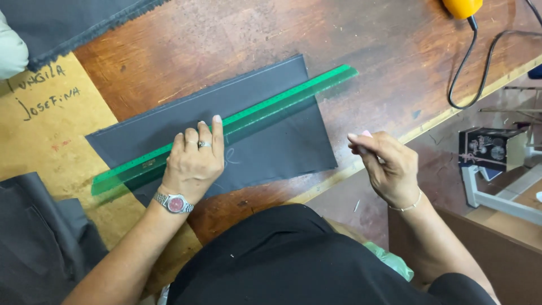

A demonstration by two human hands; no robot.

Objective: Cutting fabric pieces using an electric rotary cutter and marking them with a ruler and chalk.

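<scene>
A dark grey fabric piece (271, 141) lies flat on a wooden table (361, 51). A translucent green ruler (271, 101) rests diagonally across it. My left hand (195, 161), wearing a ring and a wristwatch, presses flat on the ruler near its lower left part, fingers together. My right hand (387, 164) hovers off the table's near edge to the right of the fabric, fingers pinched around a small pink piece, likely chalk (367, 134). Faint chalk marks show on the fabric by my left fingertips.
More dark fabric lies at the top left (68, 22) and bottom left (39, 237). A tan paper sheet (51, 141) with handwriting sits on the left. A yellow tool (462, 8) with a black cord (468, 68) is at the top right. A small box (488, 148) stands below the table.
</scene>
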